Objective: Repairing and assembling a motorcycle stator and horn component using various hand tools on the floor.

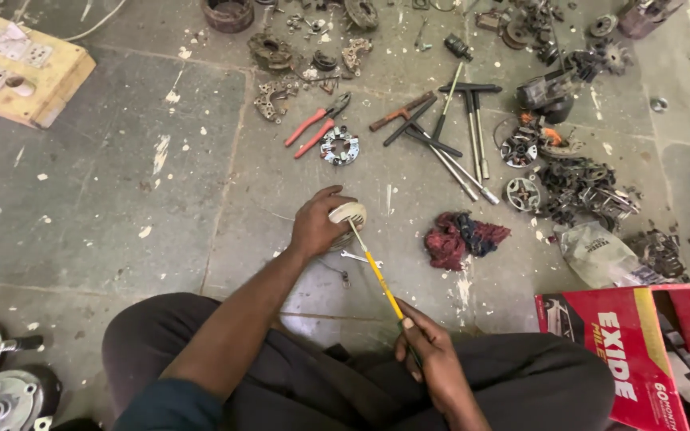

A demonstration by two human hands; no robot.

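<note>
The left hand (315,225) is wrapped around a small round pale part (348,214) held just above the stone floor (105,199), near the centre of the view. The right hand (433,355), at 5 o'clock from it, is closed on the handle of one yellow-shafted screwdriver (377,271), whose tip meets the part. Judged from this, the work on the part is under way, not finished: the tool is engaged and the part is not set down. One small spanner (358,257) lies just below the part. At 12 o'clock lies one pair of red-handled pliers (317,124); at 3 o'clock, one red rag (463,236); at 1 o'clock, several long-handled tools (453,132), count unclear. One red carton (640,351) sits at 4 o'clock.
</note>
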